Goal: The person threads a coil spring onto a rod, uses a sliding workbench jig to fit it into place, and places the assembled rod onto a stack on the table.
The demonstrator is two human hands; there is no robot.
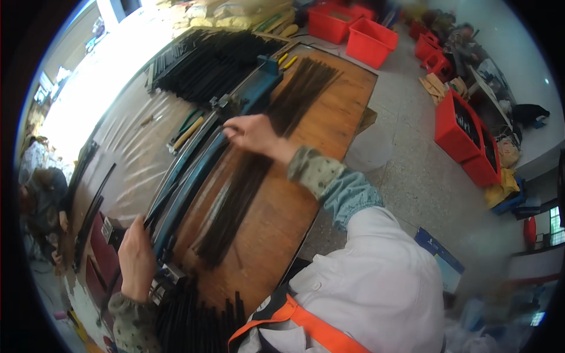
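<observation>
A long blue metal fixture (187,199) runs slantwise across the workbench in front of me, with a metal clamp (226,106) at its far end. At its near end my left hand (136,259) is closed, thumb and fingers pinching the end of a thin dark strip (170,191) that lies along the fixture. My right hand (253,132) is closed at the far end, just below the clamp. Its fingertips are pressed together over the fixture, and what they grip is too small to make out. A long bundle of dark brown strips (238,200) lies right of the fixture, partly behind my right forearm.
A large pile of black strips (206,67) lies at the back. Tools, one with a wooden handle (191,132), rest left of the clamp; yellow-handled pliers (288,62) lie beyond. Black rods (188,312) stand close to me. Red bins (372,42) are on the floor. Another person (44,203) is at far left.
</observation>
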